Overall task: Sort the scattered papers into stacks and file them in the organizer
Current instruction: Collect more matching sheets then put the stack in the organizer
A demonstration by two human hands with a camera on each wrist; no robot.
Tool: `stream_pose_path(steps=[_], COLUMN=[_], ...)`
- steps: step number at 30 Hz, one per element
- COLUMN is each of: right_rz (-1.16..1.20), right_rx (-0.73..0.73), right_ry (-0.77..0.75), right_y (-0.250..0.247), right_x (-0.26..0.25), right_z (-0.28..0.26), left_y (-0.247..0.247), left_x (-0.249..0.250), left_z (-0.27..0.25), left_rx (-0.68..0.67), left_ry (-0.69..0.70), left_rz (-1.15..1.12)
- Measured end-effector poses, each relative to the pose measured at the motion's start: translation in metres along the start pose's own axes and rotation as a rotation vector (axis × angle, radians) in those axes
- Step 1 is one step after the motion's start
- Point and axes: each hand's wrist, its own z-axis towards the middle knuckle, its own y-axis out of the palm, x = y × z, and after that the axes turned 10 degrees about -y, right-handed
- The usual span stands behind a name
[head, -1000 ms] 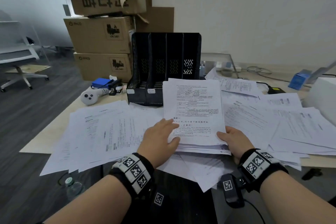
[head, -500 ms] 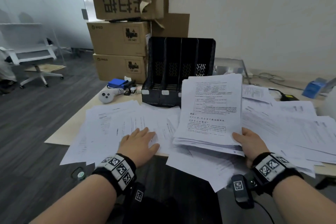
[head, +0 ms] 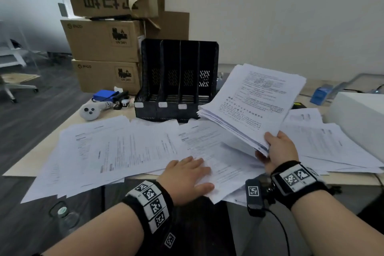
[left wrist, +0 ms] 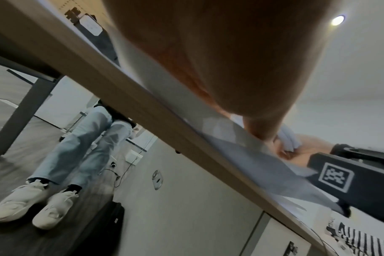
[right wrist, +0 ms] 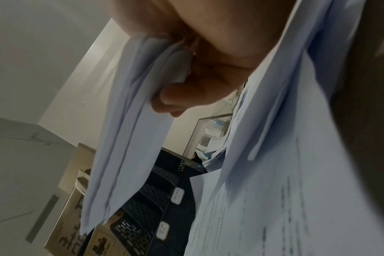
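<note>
The right hand [head: 279,148] holds a thick stack of papers [head: 253,102] by its near corner. Its fingers [right wrist: 175,97] curl under the stack and the thumb sits on top, so the stack is pinched tight. The stack is lifted off the tabletop [head: 27,164] and tips up away from the fingers, with its far edge higher than the near edge.

The left hand [head: 185,176] lies flat on loose papers [head: 124,147] at the near edge of the tabletop. Its fingers are straight and a little spread, pressing down on a sheet and holding nothing. In the left wrist view the palm [left wrist: 230,60] sits right on the paper at the tabletop edge.

More loose papers spread out to the left of the left fingers and to the right of the right fingers. Some sheets hang over the near edge.

The black organizer [head: 176,81] stands upright past the left fingers, well away from them. The raised stack's left edge is just beside the organizer's right end. I cannot tell if they touch.

Brown cardboard boxes [head: 104,41] are piled behind the organizer. A white controller [head: 91,110] lies to its left.
</note>
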Motion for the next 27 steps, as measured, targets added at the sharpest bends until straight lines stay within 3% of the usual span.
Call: stream_pose_path(steps=[11, 13, 18, 20, 23, 27], right_rz=[-0.007, 0.007, -0.065, -0.102, -0.133, -0.12], right_rx=[0.101, 0.097, 0.017, -0.023, -0.107, -0.194], right_ry=[-0.033, -0.036, -0.046, -0.048, -0.049, -0.036], right_y=[-0.035, -0.037, -0.055, -0.064, -0.075, -0.087], right_x=[0.0, 0.0, 0.0, -0.001, -0.001, 0.002], right_z=[0.011, 0.012, 0.016, 0.019, 0.018, 0.018], left_y=[-0.021, -0.031, -0.067, -0.075, -0.082, -0.084], left_x=[-0.014, -0.013, 0.016, 0.025, 0.035, 0.053], left_z=[-0.002, 0.001, 0.018, 0.03, 0.051, 0.077], left_rx=[0.089, 0.147, 0.289, 0.241, 0.131, -0.18], left_ry=[-0.244, -0.283, -0.272, -0.292, -0.284, -0.18], left_rz=[-0.027, -0.217, -1.046, -1.216, -1.276, -1.482])
